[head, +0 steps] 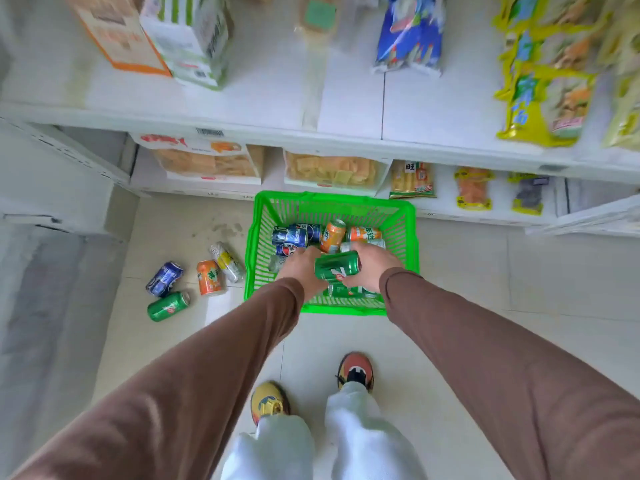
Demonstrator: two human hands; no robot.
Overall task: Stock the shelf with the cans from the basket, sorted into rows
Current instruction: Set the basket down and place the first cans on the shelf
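A green plastic basket stands on the floor below the white shelves. Inside lie several cans: blue ones, orange ones and green ones. My right hand is shut on a green can, held sideways just above the basket. My left hand reaches into the basket beside it; its fingers are hidden, so what it holds cannot be seen. On the floor left of the basket lie a blue can, an orange can, a silver-yellow can and a green can.
The upper shelf holds cartons at the left and snack bags at the right, with bare room in the middle. The lower shelf carries boxes of snacks. My two feet stand on the pale tiled floor behind the basket.
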